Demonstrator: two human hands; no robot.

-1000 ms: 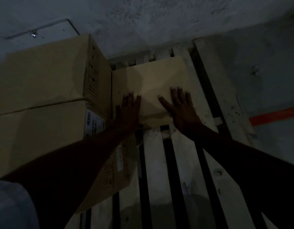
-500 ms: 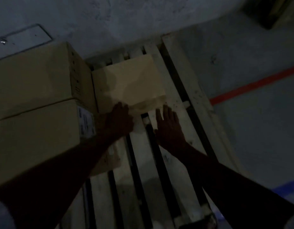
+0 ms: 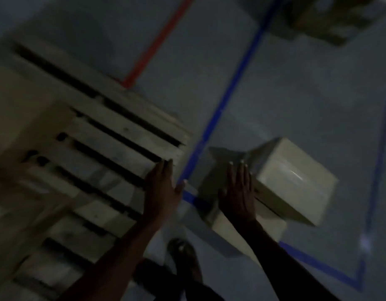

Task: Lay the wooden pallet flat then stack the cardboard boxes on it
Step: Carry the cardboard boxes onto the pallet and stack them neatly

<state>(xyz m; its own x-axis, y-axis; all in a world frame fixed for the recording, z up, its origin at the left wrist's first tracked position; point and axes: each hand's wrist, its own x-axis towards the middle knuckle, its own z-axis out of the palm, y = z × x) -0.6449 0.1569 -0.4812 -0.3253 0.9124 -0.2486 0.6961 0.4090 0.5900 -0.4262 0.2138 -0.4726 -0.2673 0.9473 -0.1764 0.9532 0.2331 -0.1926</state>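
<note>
The wooden pallet [image 3: 105, 161] lies flat on the floor at the left, its slats running diagonally. A cardboard box [image 3: 11, 109] sits on its far left part, dim and blurred. On the floor to the right lie two pale cardboard boxes: one [image 3: 294, 181] tilted on top of another [image 3: 229, 231]. My left hand [image 3: 163, 187] hovers with straight fingers over the pallet's right corner, holding nothing. My right hand [image 3: 240, 192] reaches with straight fingers over the left part of the floor boxes; contact is unclear in the blur.
Blue tape lines [image 3: 226, 98] and a red tape line [image 3: 157, 42] mark the grey concrete floor. My foot [image 3: 185, 259] stands between pallet and boxes. Dark cardboard objects [image 3: 331, 16] sit at the top right.
The view has swung right from the pallet to the floor boxes. Both hands have left the small box on the pallet and moved right with it.
</note>
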